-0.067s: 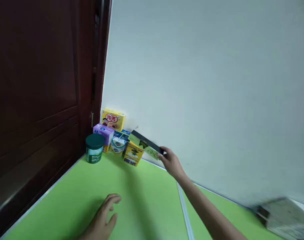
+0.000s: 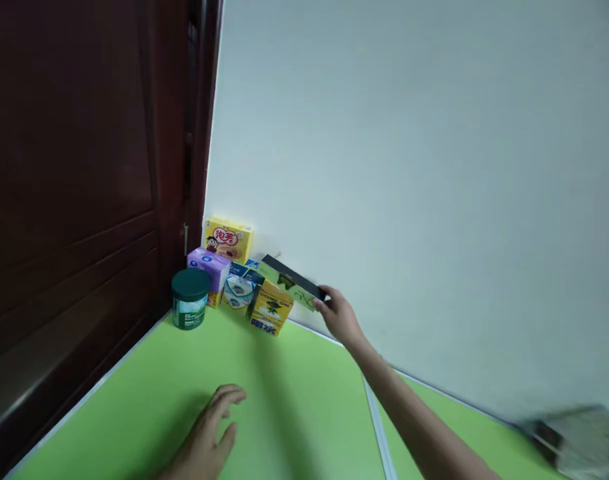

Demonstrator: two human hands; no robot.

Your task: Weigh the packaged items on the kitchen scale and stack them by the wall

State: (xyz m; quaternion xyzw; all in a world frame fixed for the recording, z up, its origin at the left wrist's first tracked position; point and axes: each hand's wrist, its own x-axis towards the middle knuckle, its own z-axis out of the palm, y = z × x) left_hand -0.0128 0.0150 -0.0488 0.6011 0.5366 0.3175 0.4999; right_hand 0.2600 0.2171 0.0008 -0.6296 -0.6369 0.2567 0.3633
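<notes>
- Head view: right hand [image 2: 340,321] pinching the near end of a long black-and-green box [image 2: 289,285], thumb and fingers closed on it.
- That box sits tilted by the pale wall [image 2: 409,167], far end just behind the yellow "CONG ON" carton [image 2: 273,308]; contact there, I can't tell.
- Left hand [image 2: 204,437] over the green tabletop [image 2: 224,363], fingers loosely curled, thumb well apart.
- Green-lidded jar [image 2: 190,300] beside a purple tissue pack [image 2: 211,268].
</notes>
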